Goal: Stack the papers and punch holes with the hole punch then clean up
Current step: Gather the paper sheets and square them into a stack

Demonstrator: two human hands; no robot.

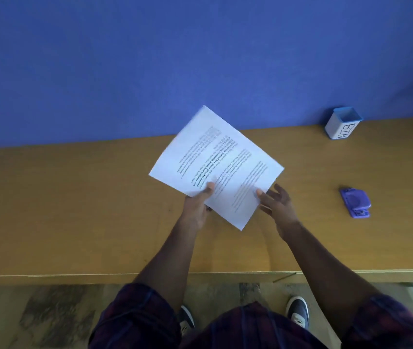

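A stack of white printed papers (215, 165) is held above the middle of the wooden table (74, 210), turned at an angle. My left hand (196, 210) grips the papers' near edge, thumb on top. My right hand (277, 205) touches the near right edge with its thumb on the sheet, fingers spread apart behind it. A purple hole punch (355, 202) lies on the table to the right, well apart from both hands.
A small white container with a blue rim, marked BIN (342, 127), stands at the back right against the blue wall (150, 59). The table's front edge (125, 275) runs just before my body; floor and shoes show below.
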